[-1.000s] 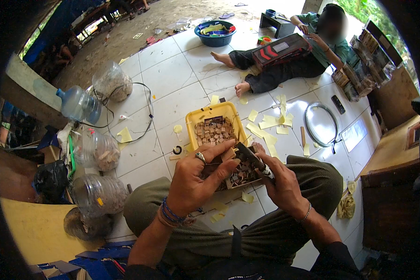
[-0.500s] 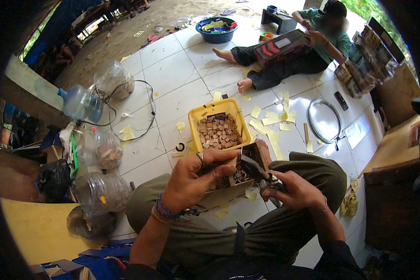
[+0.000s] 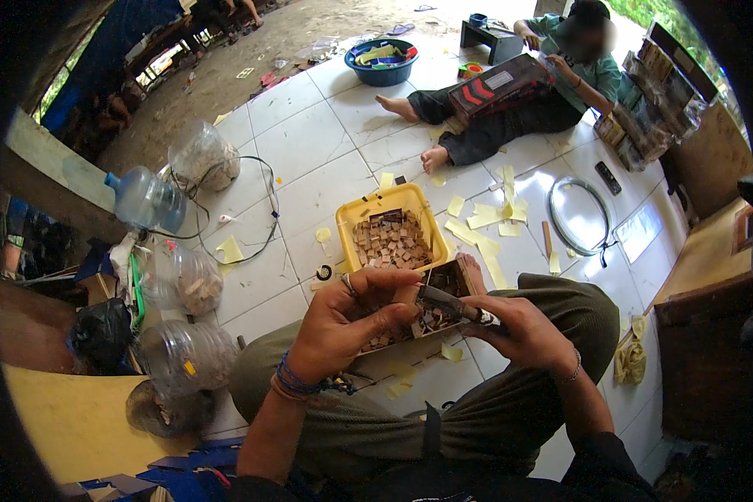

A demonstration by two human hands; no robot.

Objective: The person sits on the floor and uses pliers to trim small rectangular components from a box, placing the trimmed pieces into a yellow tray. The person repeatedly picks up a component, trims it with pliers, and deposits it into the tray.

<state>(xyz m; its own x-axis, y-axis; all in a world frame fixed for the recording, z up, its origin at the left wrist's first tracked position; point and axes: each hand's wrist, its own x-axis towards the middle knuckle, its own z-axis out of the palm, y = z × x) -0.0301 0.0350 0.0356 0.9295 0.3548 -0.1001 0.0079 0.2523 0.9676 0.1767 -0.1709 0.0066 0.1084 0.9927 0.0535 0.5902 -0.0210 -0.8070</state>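
Left hand (image 3: 335,322) pinches a small, pale, flat piece (image 3: 417,293), apparently wood, between thumb and fingers, while the right hand (image 3: 519,330) is closed around the handles of a hand tool (image 3: 445,304) with a dark metal head. The tool's tip points left to the piece; whether the two touch is hard to tell. Both are held above a shallow wooden box (image 3: 431,333), straight-sided and thin-walled, partly hidden under the hands. It is strewn with little chips, brown and dark.

Just beyond the left hand stands a yellow plastic basin (image 3: 343,230), rectangular with rounded corners and a smooth rim. Inside it lies a loose heap of small squarish wood pieces (image 3: 389,243), tan to reddish brown. Thin, crisp-edged yellow scraps (image 3: 484,217) lie on the glossy white tile floor (image 3: 309,151) beyond the right hand, and farther out to its right is a smooth, round coil of wire (image 3: 552,213).

Well to the left of the left hand, clear plastic jugs (image 3: 184,356) lie on the floor with crumbly scraps inside; a bluish water bottle (image 3: 151,201) is near them. Far beyond both hands, a round dark-blue tub (image 3: 383,75) holds yellow and blue strips.
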